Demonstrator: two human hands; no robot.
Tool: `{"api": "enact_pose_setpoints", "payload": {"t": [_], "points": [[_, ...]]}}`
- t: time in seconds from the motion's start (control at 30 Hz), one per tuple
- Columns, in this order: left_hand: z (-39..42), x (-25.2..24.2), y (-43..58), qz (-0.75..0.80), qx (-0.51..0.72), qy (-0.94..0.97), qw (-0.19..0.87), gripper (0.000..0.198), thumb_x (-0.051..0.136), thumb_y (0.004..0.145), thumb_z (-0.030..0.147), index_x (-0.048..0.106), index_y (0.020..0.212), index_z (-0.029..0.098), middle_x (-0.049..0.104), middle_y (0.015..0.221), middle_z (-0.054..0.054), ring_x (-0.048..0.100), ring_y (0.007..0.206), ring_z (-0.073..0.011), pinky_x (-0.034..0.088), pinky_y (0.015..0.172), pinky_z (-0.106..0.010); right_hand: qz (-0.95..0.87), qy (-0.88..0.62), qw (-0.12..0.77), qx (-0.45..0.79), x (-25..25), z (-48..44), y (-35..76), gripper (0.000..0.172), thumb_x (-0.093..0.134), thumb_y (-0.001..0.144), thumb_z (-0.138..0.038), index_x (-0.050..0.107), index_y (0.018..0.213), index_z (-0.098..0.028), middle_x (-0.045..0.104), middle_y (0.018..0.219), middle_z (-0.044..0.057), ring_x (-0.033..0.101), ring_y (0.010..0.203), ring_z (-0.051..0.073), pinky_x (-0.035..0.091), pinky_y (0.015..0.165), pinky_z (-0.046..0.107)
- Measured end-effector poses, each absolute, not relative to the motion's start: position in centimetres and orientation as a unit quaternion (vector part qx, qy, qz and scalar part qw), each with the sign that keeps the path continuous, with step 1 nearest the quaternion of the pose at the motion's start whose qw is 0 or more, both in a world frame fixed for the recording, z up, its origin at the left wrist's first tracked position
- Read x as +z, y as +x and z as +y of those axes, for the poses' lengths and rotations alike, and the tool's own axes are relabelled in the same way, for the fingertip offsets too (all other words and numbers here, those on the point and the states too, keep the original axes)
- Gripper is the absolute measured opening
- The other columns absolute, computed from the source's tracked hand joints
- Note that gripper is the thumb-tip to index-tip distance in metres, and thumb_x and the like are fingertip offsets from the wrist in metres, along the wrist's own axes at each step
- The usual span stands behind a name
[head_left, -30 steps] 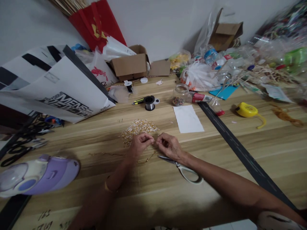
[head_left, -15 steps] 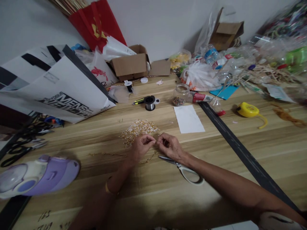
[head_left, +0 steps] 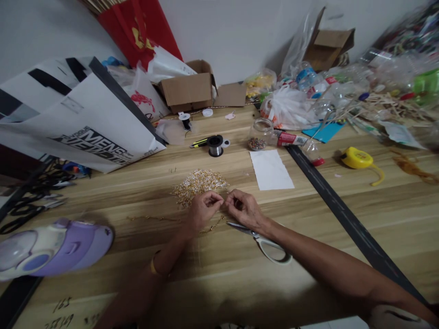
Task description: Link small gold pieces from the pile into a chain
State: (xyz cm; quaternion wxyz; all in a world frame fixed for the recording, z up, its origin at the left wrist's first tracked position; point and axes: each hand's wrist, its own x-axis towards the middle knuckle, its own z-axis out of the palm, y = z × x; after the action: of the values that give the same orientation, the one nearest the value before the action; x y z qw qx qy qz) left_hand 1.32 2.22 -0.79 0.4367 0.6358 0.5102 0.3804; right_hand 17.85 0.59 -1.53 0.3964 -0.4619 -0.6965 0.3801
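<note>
A heap of small gold beads (head_left: 199, 183) lies on the wooden table (head_left: 219, 274). Just in front of it my left hand (head_left: 201, 210) and my right hand (head_left: 243, 209) meet, both with fingertips pinched together on something tiny that I cannot make out. A thin strand of gold beads (head_left: 211, 227) trails on the table from under my left hand, and another strand (head_left: 151, 218) lies further left. White-handled scissors (head_left: 264, 242) rest under my right wrist.
A spool of thin wire (head_left: 215, 145), a utility knife (head_left: 199, 143), a bead jar (head_left: 259, 135) and a white paper sheet (head_left: 270, 169) lie behind the heap. A purple device (head_left: 51, 246) sits left, a yellow tape measure (head_left: 358, 159) right, bags and boxes along the wall.
Both hands stay pinched together at the same spot with only slight finger movement. The camera has tilted a little, shifting the scene.
</note>
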Motion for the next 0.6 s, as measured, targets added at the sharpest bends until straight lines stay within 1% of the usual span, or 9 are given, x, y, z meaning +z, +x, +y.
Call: {"api": "enact_pose_setpoints", "payload": {"t": [0.33,0.6], "points": [[1.77,-0.5,1.33,0.508,0.379,0.695,0.341,0.004,0.06,0.071,0.016,0.064,0.07,0.015,0.067,0.068,-0.003,0.062,0.064,-0.0132,0.049,0.063,-0.022,-0.694,-0.472,0.389,0.379,-1.64,0.59,17.77,0.007,0.054,0.076,-0.021,0.056,0.072,-0.016,0.054,0.061,-0.002,0.046,0.051,0.008,0.034,0.046,0.018],[1.71,0.04,1.4,0.501,0.364,0.728,0.294,0.006,0.059,0.072,0.013,0.064,0.069,0.015,0.068,0.069,-0.002,0.062,0.064,-0.0126,0.05,0.063,-0.022,-0.693,-0.474,0.391,0.378,-1.81,0.66,17.76,0.005,0.054,0.075,-0.019,0.056,0.072,-0.016,0.055,0.061,-0.002,0.046,0.05,0.008,0.034,0.047,0.018]]}}
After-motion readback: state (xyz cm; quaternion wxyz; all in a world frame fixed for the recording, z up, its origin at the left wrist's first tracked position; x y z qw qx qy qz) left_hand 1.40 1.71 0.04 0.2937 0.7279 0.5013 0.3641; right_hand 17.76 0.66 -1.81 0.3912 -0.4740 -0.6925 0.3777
